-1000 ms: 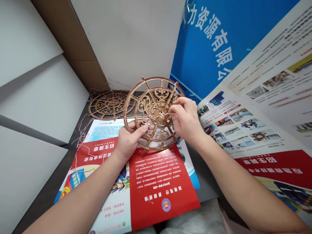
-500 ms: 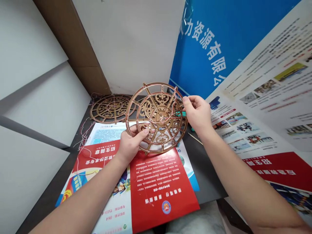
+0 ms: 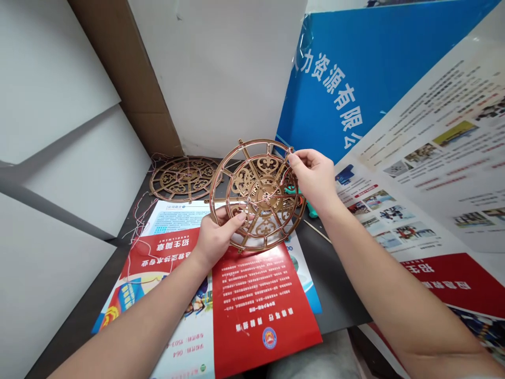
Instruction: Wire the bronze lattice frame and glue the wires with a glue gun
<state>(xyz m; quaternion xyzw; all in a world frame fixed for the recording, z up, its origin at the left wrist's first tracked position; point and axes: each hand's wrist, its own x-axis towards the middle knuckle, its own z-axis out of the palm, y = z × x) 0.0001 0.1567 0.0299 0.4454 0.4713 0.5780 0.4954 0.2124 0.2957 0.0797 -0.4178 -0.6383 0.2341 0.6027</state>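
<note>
The left hand (image 3: 216, 231) pinches the bronze wheel (image 3: 265, 227) at near left, the right hand (image 3: 314, 172) pinches wire (image 3: 282, 181) at far right — 1 darker disc (image 3: 183, 178) lies far left.

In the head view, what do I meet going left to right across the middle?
White panels → loose strands → flat round frame → held round frame → right hand → upright printed sheet.

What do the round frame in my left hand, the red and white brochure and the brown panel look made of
Round frame: bronze-coloured metal, or plastic finished like it; narrow bright highlights run along it.
Brochure: probably coated paper, thin and printed, with a soft sheen.
Brown panel: likely cardboard, matt, with a crease across it.
</note>
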